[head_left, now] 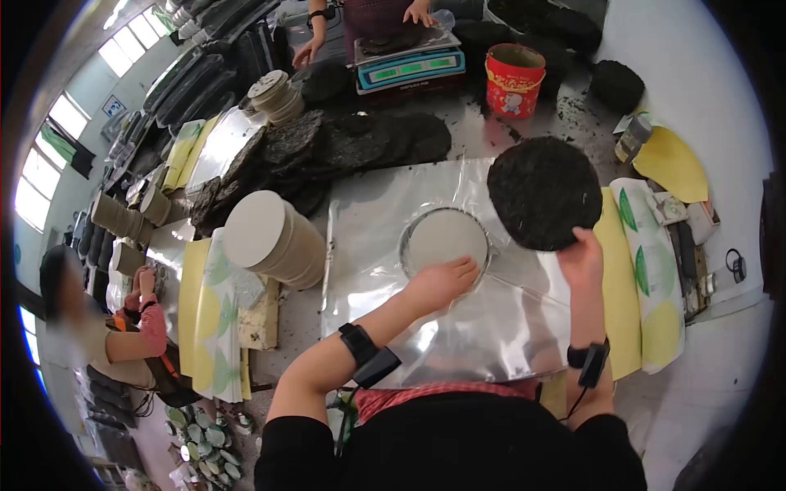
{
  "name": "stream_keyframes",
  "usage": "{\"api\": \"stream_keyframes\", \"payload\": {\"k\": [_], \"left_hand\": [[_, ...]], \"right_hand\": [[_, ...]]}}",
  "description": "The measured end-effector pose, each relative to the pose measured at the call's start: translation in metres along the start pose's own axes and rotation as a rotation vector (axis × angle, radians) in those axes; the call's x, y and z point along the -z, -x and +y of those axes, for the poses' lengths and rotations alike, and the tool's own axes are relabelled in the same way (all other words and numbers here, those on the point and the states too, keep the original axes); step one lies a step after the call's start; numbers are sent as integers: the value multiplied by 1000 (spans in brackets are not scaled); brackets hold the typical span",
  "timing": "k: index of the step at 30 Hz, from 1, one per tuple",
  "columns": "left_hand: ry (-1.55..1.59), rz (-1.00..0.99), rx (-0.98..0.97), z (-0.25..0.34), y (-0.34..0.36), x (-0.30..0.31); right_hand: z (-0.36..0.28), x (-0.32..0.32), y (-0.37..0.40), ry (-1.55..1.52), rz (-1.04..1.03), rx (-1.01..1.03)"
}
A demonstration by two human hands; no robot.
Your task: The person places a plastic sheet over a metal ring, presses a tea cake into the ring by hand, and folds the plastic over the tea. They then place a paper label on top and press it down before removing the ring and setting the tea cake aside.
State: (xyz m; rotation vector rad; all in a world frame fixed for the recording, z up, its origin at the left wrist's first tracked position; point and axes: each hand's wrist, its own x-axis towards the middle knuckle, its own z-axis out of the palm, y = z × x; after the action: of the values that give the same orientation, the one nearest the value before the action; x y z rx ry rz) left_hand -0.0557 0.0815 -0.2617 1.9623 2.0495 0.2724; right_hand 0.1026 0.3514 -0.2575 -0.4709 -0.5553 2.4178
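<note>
My right hand (580,255) pinches the lower edge of a round black cake (544,192) that looks like dried seaweed, holding it tilted up over the right of the sheet. My left hand (446,284) lies flat, fingers stretched, on the near part of a grey round disc (446,236). A shiny ring (404,245) surrounds that disc. Beneath both is a clear, glossy plastic sheet (385,327). To the left stands a tall stack of grey round discs (274,241). Behind the sheet, more black cakes (360,143) lie overlapped in a long row.
At the back a digital scale (411,72) stands before a co-worker's hands (419,13). A red bucket (514,80) is right of it. Printed wrappers (651,278) lie at the right, others (214,319) at the left. Another person (123,327) works at far left.
</note>
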Motion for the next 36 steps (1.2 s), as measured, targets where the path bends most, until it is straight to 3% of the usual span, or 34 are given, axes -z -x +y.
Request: {"api": "stream_keyframes", "payload": {"k": [3, 6, 10, 14, 15, 16, 17, 18, 19, 20, 22, 23, 27, 31, 32, 36], "left_hand": [[-89, 268, 135, -11, -7, 24], [-146, 38, 149, -22, -10, 4], [-112, -95, 196, -22, -16, -28], [-146, -100, 245, -21, -33, -19], [-143, -111, 239, -23, -34, -16], [-52, -132, 229, -27, -36, -1], [290, -87, 225, -48, -33, 14], [755, 39, 309, -73, -18, 18], [1236, 282, 405, -99, 3, 12], [1446, 542, 423, -109, 21, 6], [1032, 665, 471, -72, 36, 24], [563, 631, 428, -53, 37, 12], [682, 667, 443, -49, 37, 13], [21, 597, 201, -45, 47, 35], [111, 411, 3, -53, 40, 40], [204, -11, -34, -66, 3, 26]], "right_hand": [[-6, -12, 29, 17, -37, -5], [-5, 13, 34, -8, 123, -94], [-18, -4, 61, 30, 50, -125], [-18, -68, 48, 433, -229, 180], [-10, -72, 43, 855, -335, 334], [2, -93, 46, 1121, -403, 444], [4, -118, 46, 1456, -723, 688], [20, -118, 44, 1717, -876, 882], [38, -98, 37, 1826, -1030, 982], [50, -83, 39, 1893, -1105, 946], [74, -46, 40, 1894, -1141, 676], [76, -49, 40, 1933, -1139, 599], [75, -113, 19, 1971, -943, 520], [115, -65, -25, 1994, -1335, 698], [119, -61, -30, 2023, -1435, 727], [132, -70, -32, 2286, -1411, 308]]}}
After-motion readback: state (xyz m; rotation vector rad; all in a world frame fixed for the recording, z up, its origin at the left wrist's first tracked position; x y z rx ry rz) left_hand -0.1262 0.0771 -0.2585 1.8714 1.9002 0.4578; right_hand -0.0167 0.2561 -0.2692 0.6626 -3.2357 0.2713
